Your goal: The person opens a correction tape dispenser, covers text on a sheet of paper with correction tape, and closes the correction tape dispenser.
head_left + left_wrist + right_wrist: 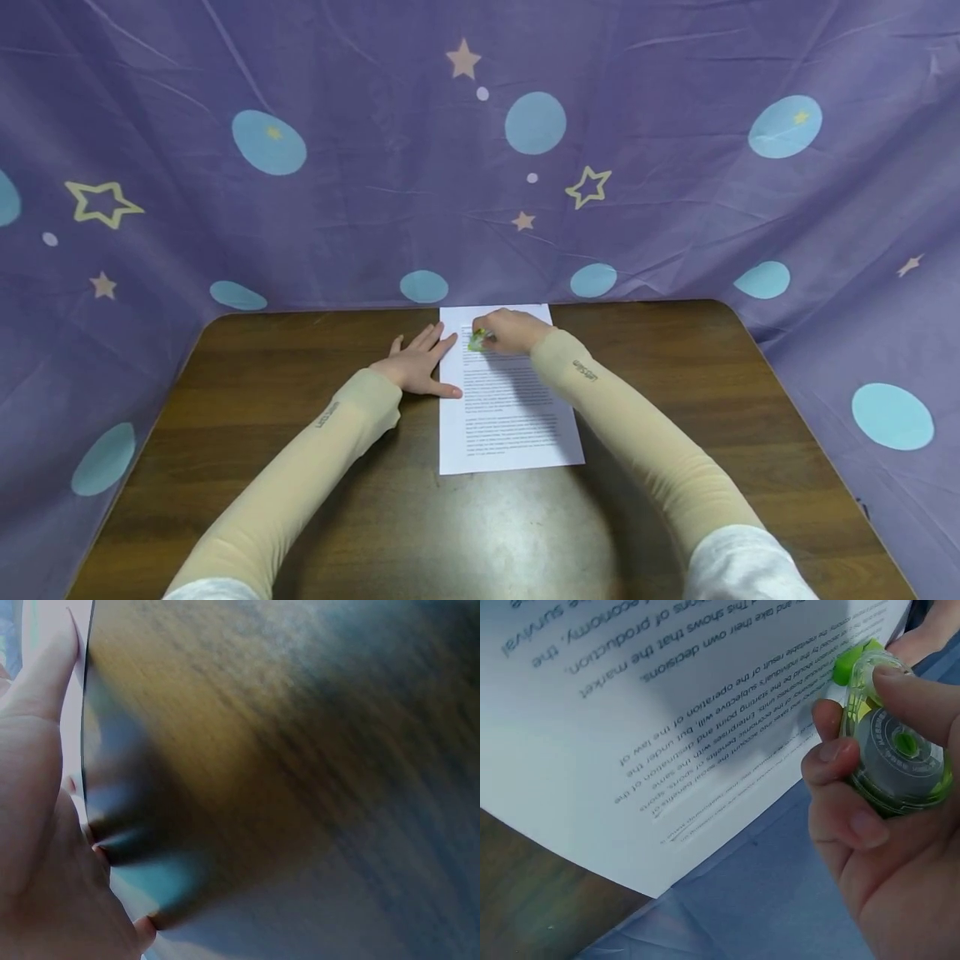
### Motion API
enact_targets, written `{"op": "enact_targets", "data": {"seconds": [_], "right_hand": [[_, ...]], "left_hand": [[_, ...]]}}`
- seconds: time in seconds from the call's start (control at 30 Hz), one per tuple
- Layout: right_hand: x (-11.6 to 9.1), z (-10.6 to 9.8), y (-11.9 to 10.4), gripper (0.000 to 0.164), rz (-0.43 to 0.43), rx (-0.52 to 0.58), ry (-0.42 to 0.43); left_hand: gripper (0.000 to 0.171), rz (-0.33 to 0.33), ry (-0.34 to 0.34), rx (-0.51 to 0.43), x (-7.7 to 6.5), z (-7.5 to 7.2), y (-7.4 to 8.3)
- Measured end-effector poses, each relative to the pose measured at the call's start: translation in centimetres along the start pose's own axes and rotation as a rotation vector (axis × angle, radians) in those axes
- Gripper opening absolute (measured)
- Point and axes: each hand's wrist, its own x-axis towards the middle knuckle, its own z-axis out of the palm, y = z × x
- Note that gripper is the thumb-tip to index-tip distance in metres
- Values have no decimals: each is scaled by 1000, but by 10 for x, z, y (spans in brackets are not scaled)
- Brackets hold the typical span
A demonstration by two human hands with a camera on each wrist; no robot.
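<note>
A sheet of printed white paper (510, 417) lies on the wooden table, its far edge close to the purple cloth. My left hand (416, 367) is spread, with thumb and forefinger reaching onto the sheet's left edge and the palm over the wood. Over the upper lines of text, my right hand (517, 331) grips a green, clear-cased correction tape (900, 746). In the right wrist view its thumb presses on the case while bent fingers wrap the other side. The green end (847, 666) points at the page; whether the tip touches the paper is hidden.
The brown wooden table (300, 350) extends to both sides of the paper and toward me. A purple cloth (360, 167) with blue dots and stars hangs behind the table and along both sides.
</note>
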Motion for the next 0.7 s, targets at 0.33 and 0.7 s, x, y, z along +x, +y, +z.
{"op": "enact_targets", "data": {"seconds": [0.33,0.7], "right_hand": [[2,1,-3,23,15,-17,-18],[1,-1,0,20,31,-16,-3]], "left_hand": [[111,-1,-2,17,-2,1,3],[108,-2,23,24,-3,-2,6]]}}
